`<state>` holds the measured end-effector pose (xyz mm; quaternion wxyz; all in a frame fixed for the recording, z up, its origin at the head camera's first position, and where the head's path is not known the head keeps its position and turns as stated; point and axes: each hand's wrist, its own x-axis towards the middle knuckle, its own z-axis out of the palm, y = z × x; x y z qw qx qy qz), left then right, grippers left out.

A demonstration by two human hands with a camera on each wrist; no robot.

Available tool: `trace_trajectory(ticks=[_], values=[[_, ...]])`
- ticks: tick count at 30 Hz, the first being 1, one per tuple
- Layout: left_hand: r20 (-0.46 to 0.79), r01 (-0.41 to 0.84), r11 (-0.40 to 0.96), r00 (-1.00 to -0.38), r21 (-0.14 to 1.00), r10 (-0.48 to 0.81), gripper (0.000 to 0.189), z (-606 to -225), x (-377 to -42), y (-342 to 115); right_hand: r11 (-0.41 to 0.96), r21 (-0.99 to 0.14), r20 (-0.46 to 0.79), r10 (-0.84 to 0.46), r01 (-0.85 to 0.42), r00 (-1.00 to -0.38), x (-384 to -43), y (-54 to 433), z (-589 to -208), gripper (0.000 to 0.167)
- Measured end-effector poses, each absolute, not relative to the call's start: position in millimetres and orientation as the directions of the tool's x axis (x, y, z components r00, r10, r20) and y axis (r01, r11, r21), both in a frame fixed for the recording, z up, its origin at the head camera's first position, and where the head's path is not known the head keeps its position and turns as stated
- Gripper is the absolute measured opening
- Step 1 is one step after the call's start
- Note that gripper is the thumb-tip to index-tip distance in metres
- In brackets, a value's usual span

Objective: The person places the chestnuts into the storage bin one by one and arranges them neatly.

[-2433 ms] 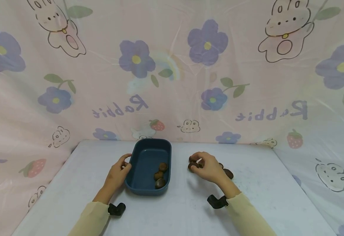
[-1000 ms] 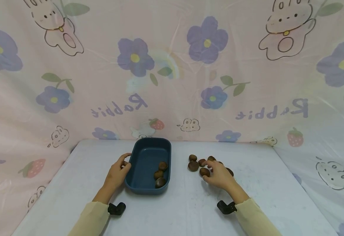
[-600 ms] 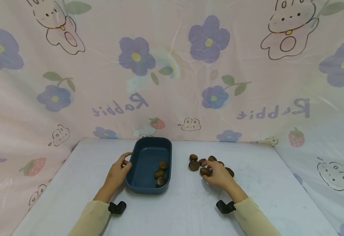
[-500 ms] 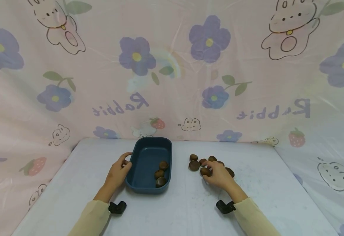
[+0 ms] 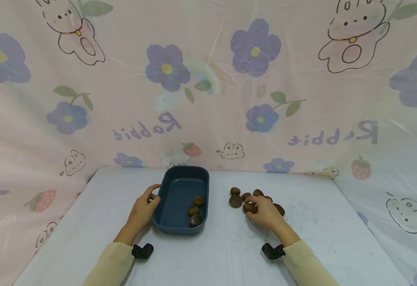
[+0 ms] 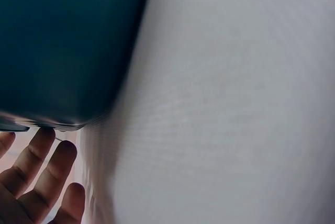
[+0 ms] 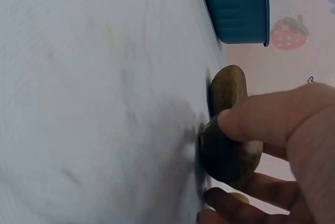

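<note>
A dark blue rectangular tray (image 5: 172,194) stands left of centre, with three brown chestnuts (image 5: 195,221) along its right side. My left hand (image 5: 141,212) rests its fingertips against the tray's left wall; the left wrist view shows the fingers (image 6: 57,169) loosely extended beside it. At right, my right hand (image 5: 268,214) pinches a dark chestnut (image 7: 225,150) between thumb and fingers, on or just over the table. Another chestnut (image 7: 229,87) lies just beyond it. Several more lie around this hand, such as the flat round one (image 5: 235,201); its fingers partly hide some.
A white-covered table (image 5: 215,258) carries everything. Behind it hangs a pale curtain (image 5: 208,119) printed with flowers and rabbits. Black wrist mounts (image 5: 273,251) stick out inward from both sleeves. A strip of table separates the tray from the loose chestnuts.
My right hand has shifted right and slightly nearer, from the leftmost chestnuts to the one it pinches. Over the last second it stays nearly still. The left hand keeps its place on the tray.
</note>
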<state>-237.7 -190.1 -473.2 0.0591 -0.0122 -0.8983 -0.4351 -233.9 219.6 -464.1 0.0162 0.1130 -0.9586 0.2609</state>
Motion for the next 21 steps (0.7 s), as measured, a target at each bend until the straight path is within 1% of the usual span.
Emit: trace_trajectory(ticks=[13,21], values=[[0.121,0.073,0.622,-0.992,0.779,-0.035,0.043,-473.4,-237.9,-189.8,0.813,-0.533,0.104,-0.212,-0.234,-0.972,-234.8,218.8,-465.8,0.031],[0.113,0.064,0.624,-0.993,0.779,-0.039,0.043,-472.6,-237.7,-189.4,0.798,-0.545,0.133,-0.221,-0.258,-0.966,-233.7,215.1,-463.5,0.031]])
